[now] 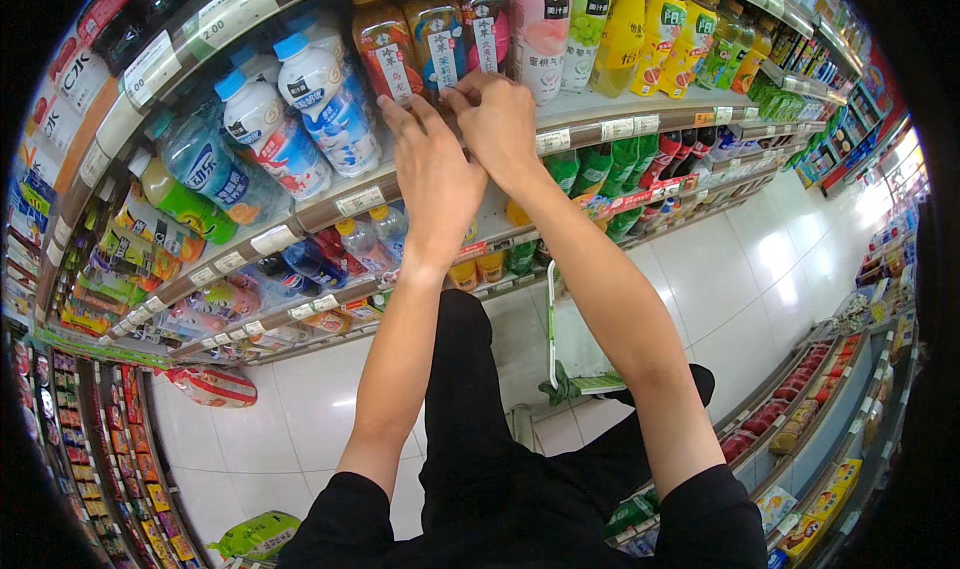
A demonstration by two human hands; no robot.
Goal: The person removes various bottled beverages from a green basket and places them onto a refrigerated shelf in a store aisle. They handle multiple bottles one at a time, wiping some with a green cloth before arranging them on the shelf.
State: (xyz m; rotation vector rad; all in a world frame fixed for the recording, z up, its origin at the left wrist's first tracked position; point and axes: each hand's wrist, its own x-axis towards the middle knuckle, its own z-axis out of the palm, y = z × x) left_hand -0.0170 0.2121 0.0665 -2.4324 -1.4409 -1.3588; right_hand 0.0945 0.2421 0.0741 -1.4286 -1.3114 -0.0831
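Note:
Both hands reach up to a shop shelf of bottled drinks. My left hand point(435, 171) has its fingertips at the lower part of a brown tea bottle with a red label point(382, 51). My right hand point(495, 119), fingers curled, is at the lower part of a tea bottle with a blue label point(437, 36); whether it grips the bottle cannot be told. Behind it stands a dark tea bottle with a pink label point(484, 25). A pink peach drink bottle point(540, 36) is to the right. White milk-drink bottles with blue caps point(330, 104) stand left of my left hand.
The shelf edge with price tags point(360, 200) runs below my hands; lower shelves hold more bottles. A white and green basket point(581, 336) is on the tiled floor beside my legs. A red and white bag point(214, 386) lies at left. Stocked shelves point(810, 419) stand at lower right.

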